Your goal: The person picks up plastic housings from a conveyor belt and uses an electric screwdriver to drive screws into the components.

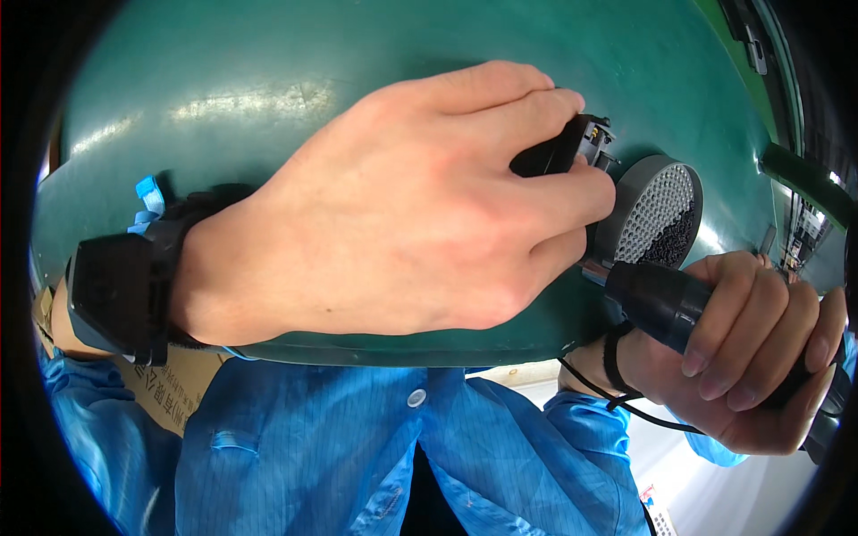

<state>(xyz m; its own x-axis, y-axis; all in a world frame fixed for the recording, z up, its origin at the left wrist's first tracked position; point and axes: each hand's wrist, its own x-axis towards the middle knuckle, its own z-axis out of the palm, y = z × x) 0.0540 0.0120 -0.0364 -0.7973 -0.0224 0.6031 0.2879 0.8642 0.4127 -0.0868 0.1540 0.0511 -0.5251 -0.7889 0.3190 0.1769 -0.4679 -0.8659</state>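
Note:
My left hand (402, 205) reaches across the green work surface, closed around a small black part (552, 154) with a metal and plastic end showing past the fingers. Much of that part is hidden under the hand. My right hand (751, 348) wraps around a black electric screwdriver (660, 297), whose nose points left toward the left hand's fingers. Its tip is not clearly visible. Just beyond the nose sits a round grey tray (628, 192) with a perforated plate, and tiny black pieces that look like screws are heaped on one side of it.
The green tabletop (250, 54) has its near edge just in front of my blue smock (304, 438). A black device (121, 290) is strapped on my left wrist. A black cord (657, 418) runs below my right hand. Cardboard (170, 384) shows at lower left.

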